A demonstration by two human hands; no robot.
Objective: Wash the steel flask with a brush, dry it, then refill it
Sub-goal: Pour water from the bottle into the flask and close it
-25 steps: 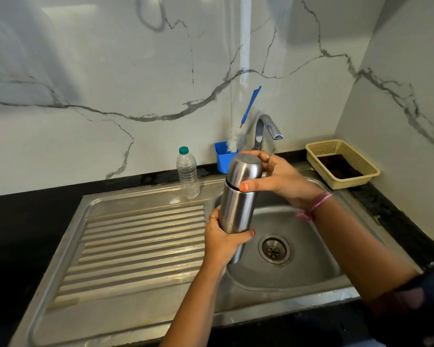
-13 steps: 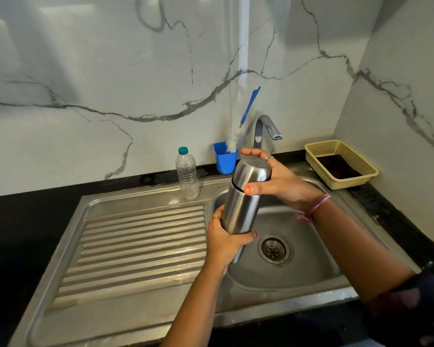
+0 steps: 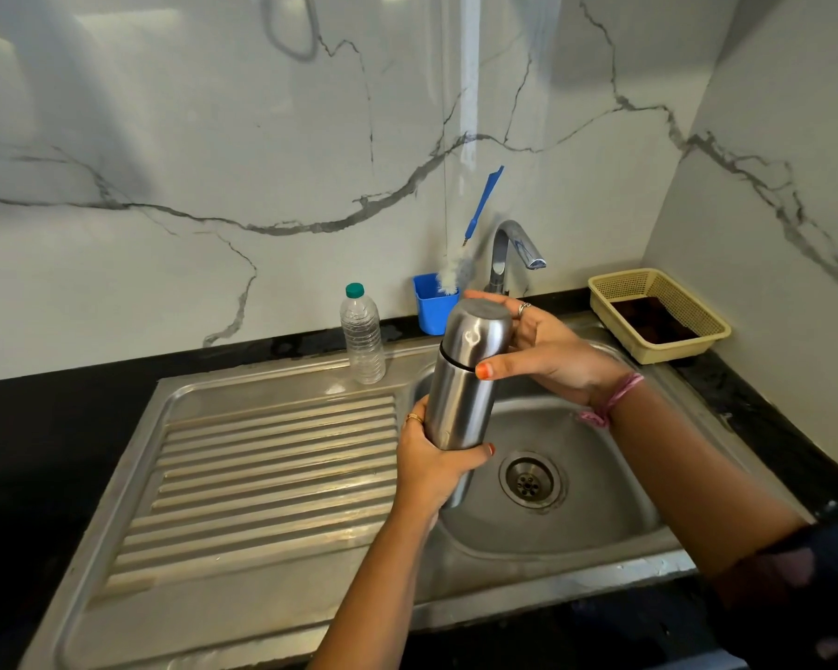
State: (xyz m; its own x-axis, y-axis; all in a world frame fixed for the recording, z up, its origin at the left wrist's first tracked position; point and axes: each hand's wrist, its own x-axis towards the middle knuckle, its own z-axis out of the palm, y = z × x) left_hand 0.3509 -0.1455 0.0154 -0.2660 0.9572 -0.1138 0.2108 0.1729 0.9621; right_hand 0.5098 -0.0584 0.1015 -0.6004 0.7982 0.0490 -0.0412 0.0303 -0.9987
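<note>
I hold the steel flask over the left part of the sink basin, tilted with its top leaning right. My left hand grips the lower body from below. My right hand wraps around the flask's cap, thumb on the near side and fingers behind it. The cap sits on the flask with a dark seam under it. A bottle brush with a blue handle and white bristles stands in a blue cup by the wall.
A plastic water bottle with a green cap stands at the back of the ribbed draining board. The tap curves over the basin, no water running. A yellow basket sits on the black counter at the right.
The flask has tilted further to the right, and my right hand has shifted around the cap. My left hand keeps its hold on the body.
</note>
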